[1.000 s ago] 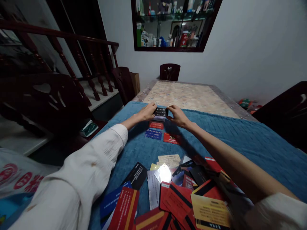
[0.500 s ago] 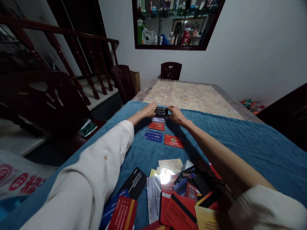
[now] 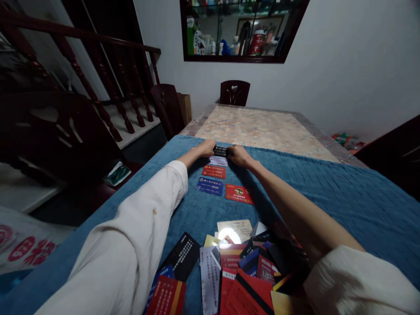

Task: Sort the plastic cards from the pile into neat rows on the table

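At the far end of the blue cloth (image 3: pixel 183 210), a black card (image 3: pixel 220 151) lies between my two hands. My left hand (image 3: pixel 206 148) grips its left edge, and my right hand (image 3: pixel 239 155) has its fingers closed at the right edge. Just nearer to me is a pale lilac card (image 3: pixel 218 161), then a red card (image 3: pixel 214 171) and a blue card (image 3: pixel 210 186) in a column. Beside the blue one, to the right, is another red card (image 3: pixel 239 194). A heap of mixed cards (image 3: pixel 244 291) overlaps close to my body, partly under my right forearm.
Beyond the cloth the patterned tabletop (image 3: pixel 256 124) continues to a chair (image 3: pixel 234 92) by the wall. More chairs and a staircase railing (image 3: pixel 108 39) stand on the left. A white printed bag (image 3: pixel 29 245) sits at lower left.
The black card has shifted slightly away from me, showing more of the lilac card. Both hands moved with it, and the view tilted down a little.
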Demonstrator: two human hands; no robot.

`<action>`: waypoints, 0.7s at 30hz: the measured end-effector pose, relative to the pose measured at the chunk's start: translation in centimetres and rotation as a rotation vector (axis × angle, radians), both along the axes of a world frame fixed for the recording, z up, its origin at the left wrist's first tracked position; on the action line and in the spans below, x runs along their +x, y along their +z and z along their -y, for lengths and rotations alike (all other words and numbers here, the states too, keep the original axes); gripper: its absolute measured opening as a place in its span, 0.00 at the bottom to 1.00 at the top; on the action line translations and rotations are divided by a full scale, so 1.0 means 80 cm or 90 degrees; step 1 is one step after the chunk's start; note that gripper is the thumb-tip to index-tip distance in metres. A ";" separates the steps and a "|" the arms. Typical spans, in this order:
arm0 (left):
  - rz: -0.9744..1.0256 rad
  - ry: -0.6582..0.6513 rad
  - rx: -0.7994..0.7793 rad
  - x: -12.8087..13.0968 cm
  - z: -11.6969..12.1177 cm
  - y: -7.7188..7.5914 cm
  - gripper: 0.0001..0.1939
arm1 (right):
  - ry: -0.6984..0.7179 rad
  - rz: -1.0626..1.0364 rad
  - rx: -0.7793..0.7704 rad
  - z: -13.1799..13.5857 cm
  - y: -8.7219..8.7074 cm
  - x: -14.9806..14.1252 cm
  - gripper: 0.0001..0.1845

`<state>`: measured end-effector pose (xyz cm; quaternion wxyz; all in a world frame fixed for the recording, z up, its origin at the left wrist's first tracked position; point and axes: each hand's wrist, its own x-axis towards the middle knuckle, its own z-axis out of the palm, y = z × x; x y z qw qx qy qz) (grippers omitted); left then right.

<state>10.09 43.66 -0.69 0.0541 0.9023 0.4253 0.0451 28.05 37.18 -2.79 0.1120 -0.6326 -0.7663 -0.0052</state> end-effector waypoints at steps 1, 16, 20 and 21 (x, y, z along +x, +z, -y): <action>0.000 0.002 -0.004 0.000 -0.001 0.000 0.19 | 0.000 0.003 -0.005 0.000 0.000 0.000 0.20; -0.020 -0.001 -0.039 -0.002 0.009 0.010 0.17 | 0.016 0.000 -0.021 0.001 0.002 0.003 0.21; -0.019 -0.007 -0.033 -0.003 0.009 0.009 0.20 | 0.011 -0.009 -0.015 0.001 -0.001 0.004 0.21; -0.020 -0.007 -0.031 -0.003 0.008 0.008 0.21 | 0.009 -0.011 -0.014 0.001 -0.001 0.005 0.21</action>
